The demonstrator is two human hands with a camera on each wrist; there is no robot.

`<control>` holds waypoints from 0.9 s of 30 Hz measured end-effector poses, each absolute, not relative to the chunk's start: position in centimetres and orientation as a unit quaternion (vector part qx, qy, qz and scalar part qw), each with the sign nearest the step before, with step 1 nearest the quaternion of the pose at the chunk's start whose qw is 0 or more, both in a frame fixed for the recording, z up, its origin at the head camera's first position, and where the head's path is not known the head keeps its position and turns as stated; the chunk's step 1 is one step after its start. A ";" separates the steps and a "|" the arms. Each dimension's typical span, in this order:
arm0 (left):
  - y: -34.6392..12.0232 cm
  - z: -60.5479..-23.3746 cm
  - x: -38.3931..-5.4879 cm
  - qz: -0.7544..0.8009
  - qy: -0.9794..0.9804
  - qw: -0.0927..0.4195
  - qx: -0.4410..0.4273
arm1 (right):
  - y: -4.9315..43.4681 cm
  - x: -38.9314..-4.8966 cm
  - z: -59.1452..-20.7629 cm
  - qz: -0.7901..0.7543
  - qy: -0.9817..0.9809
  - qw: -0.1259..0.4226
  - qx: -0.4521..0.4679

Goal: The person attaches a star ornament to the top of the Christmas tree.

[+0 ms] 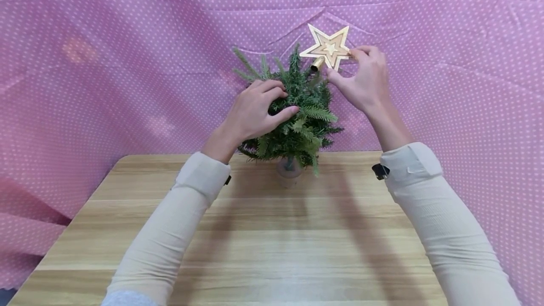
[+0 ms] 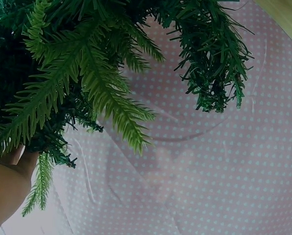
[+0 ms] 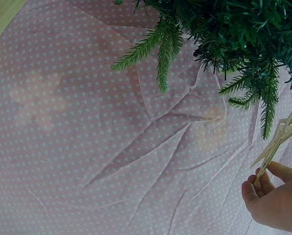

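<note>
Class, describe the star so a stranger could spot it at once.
Find the green tree near the far edge of the wooden table. Beside its top, the right hand pinches the star: gold, flat and five-pointed, unlike the bushy branches.

right hand (image 1: 366, 78) pinches gold star (image 1: 329, 47); left hand (image 1: 257, 110) holds green tree (image 1: 299, 138).
</note>
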State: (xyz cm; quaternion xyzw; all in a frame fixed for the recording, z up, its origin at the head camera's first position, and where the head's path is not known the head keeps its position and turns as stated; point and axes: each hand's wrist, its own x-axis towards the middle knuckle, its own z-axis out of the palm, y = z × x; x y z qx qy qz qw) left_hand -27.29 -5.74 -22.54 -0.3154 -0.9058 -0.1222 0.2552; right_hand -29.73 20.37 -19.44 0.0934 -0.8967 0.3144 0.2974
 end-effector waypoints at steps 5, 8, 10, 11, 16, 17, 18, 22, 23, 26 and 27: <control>-5.7 -22.4 -27.3 -0.123 -0.905 0.257 -0.316 | 20.0 -30.1 -19.1 0.320 -0.898 0.290 0.087; -5.7 -22.4 -27.2 -0.125 -0.904 0.257 -0.317 | 19.8 -30.2 -19.0 0.322 -0.898 0.287 0.085; -5.7 -22.5 -27.2 -0.126 -0.904 0.256 -0.317 | 19.6 -30.3 -19.0 0.321 -0.898 0.288 0.087; -5.7 -22.5 -27.1 -0.125 -0.904 0.257 -0.318 | 19.5 -30.3 -19.0 0.322 -0.897 0.290 0.090; -5.7 -22.5 -27.1 -0.122 -0.902 0.261 -0.322 | 19.2 -30.5 -18.8 0.319 -0.893 0.304 0.094; -5.6 -22.5 -27.1 -0.121 -0.901 0.261 -0.323 | 19.2 -30.6 -18.7 0.317 -0.892 0.308 0.094; -5.6 -22.5 -27.1 -0.121 -0.901 0.262 -0.324 | 19.2 -30.6 -18.6 0.316 -0.891 0.311 0.094; -5.7 -22.5 -27.2 -0.118 -0.901 0.263 -0.325 | 19.0 -30.7 -18.3 0.311 -0.890 0.320 0.095; -5.7 -22.5 -27.2 -0.118 -0.901 0.263 -0.324 | 18.9 -30.8 -18.2 0.309 -0.890 0.321 0.096; -5.8 -22.5 -27.2 -0.117 -0.901 0.264 -0.323 | 18.7 -30.9 -18.1 0.307 -0.892 0.319 0.094; -5.8 -22.6 -27.2 -0.116 -0.902 0.264 -0.322 | 18.6 -30.9 -18.1 0.307 -0.893 0.317 0.092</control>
